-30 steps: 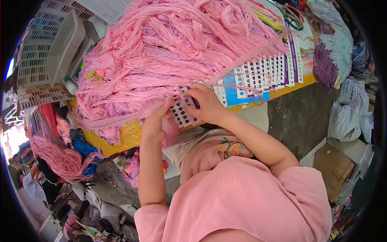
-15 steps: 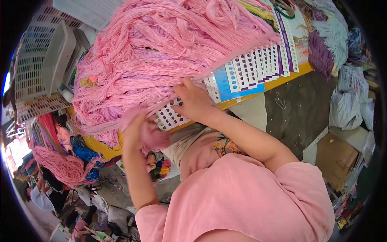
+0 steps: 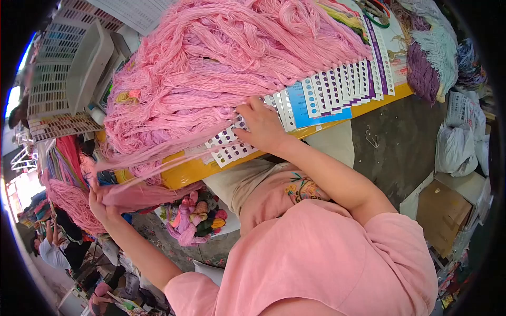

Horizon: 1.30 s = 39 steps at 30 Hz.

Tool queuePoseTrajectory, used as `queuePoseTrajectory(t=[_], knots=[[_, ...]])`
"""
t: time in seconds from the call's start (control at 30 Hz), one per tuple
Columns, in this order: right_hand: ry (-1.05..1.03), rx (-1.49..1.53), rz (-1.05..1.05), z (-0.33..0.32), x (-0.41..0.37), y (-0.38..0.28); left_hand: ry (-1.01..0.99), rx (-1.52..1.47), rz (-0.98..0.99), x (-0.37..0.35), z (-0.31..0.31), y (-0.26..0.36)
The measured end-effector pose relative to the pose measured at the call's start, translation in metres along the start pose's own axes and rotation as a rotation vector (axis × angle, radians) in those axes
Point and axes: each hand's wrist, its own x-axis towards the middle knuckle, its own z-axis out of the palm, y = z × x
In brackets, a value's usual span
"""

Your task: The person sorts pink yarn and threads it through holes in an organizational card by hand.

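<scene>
My left hand (image 3: 103,203) is out at the left, past the table's edge, closed on a bundle of pink thread (image 3: 150,195). Strands stretch from it to my right hand (image 3: 259,124), whose fingers are bent over the punched white cards (image 3: 232,151) and pinch the thread there. A big heap of pink yarn (image 3: 211,68) covers the table behind both hands. More punched cards (image 3: 337,87) fan out along the heap's front edge, over a blue card (image 3: 305,113).
The yellow table edge (image 3: 182,174) runs in front. Purple yarn (image 3: 423,79) hangs at the right, near plastic bags (image 3: 454,147) and a cardboard box (image 3: 443,210). A white tray (image 3: 90,66) stands at the back left. Another person (image 3: 51,253) is far off at the lower left.
My left hand has moved out to the left and down, drawing the pink thread into long strands. My right hand has stayed over the cards. The strip of thread across the right-hand cards is gone.
</scene>
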Motion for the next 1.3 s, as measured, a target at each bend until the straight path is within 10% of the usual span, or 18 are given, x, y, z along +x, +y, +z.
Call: queuePoseTrajectory(t=[0.07,0.17,0.3,0.37,0.6,0.87,1.03,1.1,1.2,1.27,1.3], knots=[[0.044,0.165,0.003,-0.005,-0.004,0.005,-0.032,-0.101,-0.056,-0.011,-0.018,0.007],[-0.158,0.155,0.041,-0.021,-0.024,0.001,-0.695,-0.319,-0.233,-0.062,-0.017,-0.024],[-0.447,0.041,-0.03,-0.039,-0.046,-0.033,-0.534,-0.079,-0.348,-0.144,0.029,-0.08],[-0.105,-0.011,-0.3,-0.045,-0.044,-0.048,-0.666,-0.152,-0.388,-0.165,0.06,-0.091],[-0.137,0.311,-0.284,-0.061,-0.039,-0.08,-0.857,-0.136,-0.415,-0.185,0.088,-0.11],[-0.545,1.266,0.409,-0.062,-0.037,-0.073,-0.934,-0.325,-0.475,-0.192,0.09,-0.11],[-0.731,1.27,0.533,-0.074,-0.036,-0.067,-0.89,-0.014,-0.37,-0.19,0.089,-0.118],[-0.33,0.371,-0.125,-0.082,-0.039,-0.071,-0.865,-0.071,-0.399,-0.189,0.091,-0.118],[0.069,-0.307,-0.277,-0.099,-0.035,-0.075,-0.859,-0.309,-0.481,-0.193,0.091,-0.116],[0.125,-0.316,-0.296,-0.1,-0.034,-0.077,-0.855,-0.278,-0.456,-0.195,0.094,-0.114],[-0.031,0.164,-0.126,-0.097,-0.036,-0.081,-0.854,-0.28,-0.455,-0.195,0.094,-0.116]])
